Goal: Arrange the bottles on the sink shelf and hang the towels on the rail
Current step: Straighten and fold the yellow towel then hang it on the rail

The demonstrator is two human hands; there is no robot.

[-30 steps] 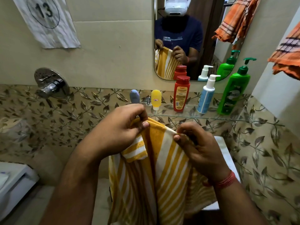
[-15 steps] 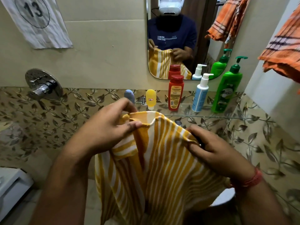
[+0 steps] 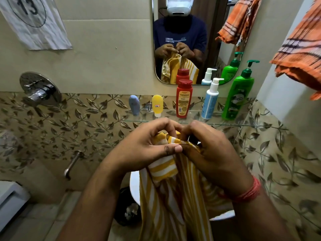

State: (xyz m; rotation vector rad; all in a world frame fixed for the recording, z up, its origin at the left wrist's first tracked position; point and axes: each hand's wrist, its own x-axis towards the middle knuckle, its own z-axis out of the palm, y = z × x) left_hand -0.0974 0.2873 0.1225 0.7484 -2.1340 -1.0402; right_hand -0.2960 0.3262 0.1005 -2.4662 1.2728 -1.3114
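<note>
Head view: the left hand point(image 3: 147, 146) and right hand point(image 3: 212, 150) met, each grip curled tight round the top edge of the yellow striped towel point(image 3: 173, 202), which hung below them. Beyond the grips, five bottles stood on the glass shelf point(image 3: 257, 125). Up right hung an orange towel point(image 3: 300, 49).

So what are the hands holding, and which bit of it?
Both hands hold the yellow striped towel by its bunched top edge: the left hand and right hand pinch it close together while the rest hangs down.
</note>
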